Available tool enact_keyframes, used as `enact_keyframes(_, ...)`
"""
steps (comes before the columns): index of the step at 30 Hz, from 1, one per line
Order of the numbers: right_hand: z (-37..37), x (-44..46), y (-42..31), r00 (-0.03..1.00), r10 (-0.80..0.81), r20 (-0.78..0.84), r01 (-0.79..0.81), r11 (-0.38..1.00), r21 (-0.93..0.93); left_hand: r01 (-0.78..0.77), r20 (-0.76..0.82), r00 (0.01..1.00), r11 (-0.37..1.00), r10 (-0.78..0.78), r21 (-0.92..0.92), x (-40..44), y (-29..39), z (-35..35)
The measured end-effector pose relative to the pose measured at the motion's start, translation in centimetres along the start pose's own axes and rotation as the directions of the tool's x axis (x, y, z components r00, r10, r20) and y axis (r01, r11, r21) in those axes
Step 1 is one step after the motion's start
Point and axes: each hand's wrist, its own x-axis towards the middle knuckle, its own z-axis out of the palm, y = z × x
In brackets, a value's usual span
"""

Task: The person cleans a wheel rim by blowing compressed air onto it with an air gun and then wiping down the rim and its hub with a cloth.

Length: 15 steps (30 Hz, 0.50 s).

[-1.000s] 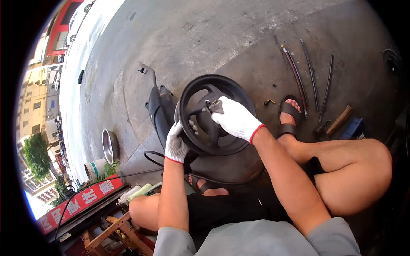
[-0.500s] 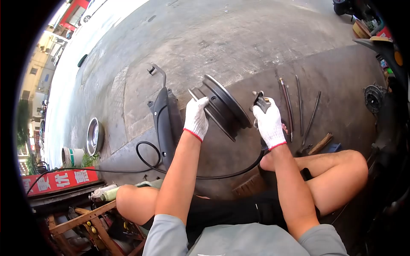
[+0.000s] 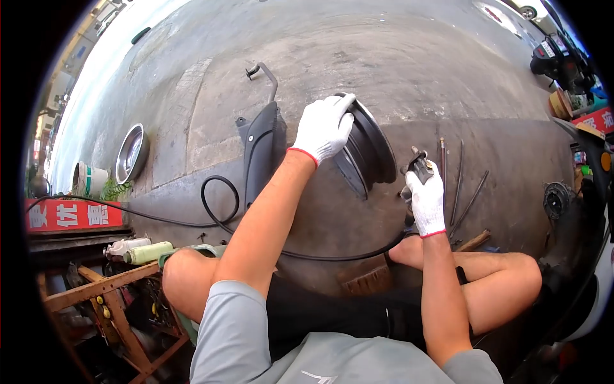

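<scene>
A dark metal wheel rim (image 3: 373, 142) stands tilted on its edge on the concrete floor, with no tyre on it. My left hand (image 3: 322, 130), in a white knit glove with a red cuff, grips the rim's upper edge, fingers close together over it. To the right of the rim, my gloved right hand (image 3: 427, 200) is closed round a dark metal air tool (image 3: 420, 166), whose head points up. A black hose (image 3: 332, 258) runs from beneath that hand across the floor to the left. The tool's lower part is hidden by the glove.
A dark plastic scooter part with a bent pipe (image 3: 261, 144) lies left of the rim. Several long bars (image 3: 458, 182) lie at the right. A metal basin (image 3: 132, 155), a white bucket (image 3: 89, 179) and a wooden rack (image 3: 115, 301) are on the left.
My left hand has moved up and right along the rim to its top edge, and the rim has turned. My right hand still holds the air tool. The camera view has shifted.
</scene>
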Motion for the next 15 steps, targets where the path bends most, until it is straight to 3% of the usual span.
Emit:
enact_keyframes(2, 0.1, -0.2, -0.1, 1.000, 0.009, -0.004, -0.009, 1.000, -0.013, 0.043, -0.014, 0.999, 0.997, -0.043, 0.062, -0.3, 0.2, 0.2)
enact_keyframes(4, 0.5, -0.5, -0.6, 1.000, -0.007, 0.000, 0.007, 1.000, -0.028, 0.110, -0.151, 0.984, 0.990, -0.096, 0.083, -0.5, 0.1, 0.9)
enact_keyframes(8, 1.1, -0.7, -0.5, 0.998, 0.055, -0.030, -0.057, 0.995, -0.078, 0.115, -0.277, 0.959, 0.976, -0.061, 0.183, -0.4, 0.7, 1.6)
enact_keyframes(15, 3.0, -2.3, 0.0, 0.998, -0.011, -0.066, 0.008, 0.999, -0.040, 0.070, -0.170, 0.983, 0.998, -0.069, -0.002, 0.0, -1.0, 1.8)
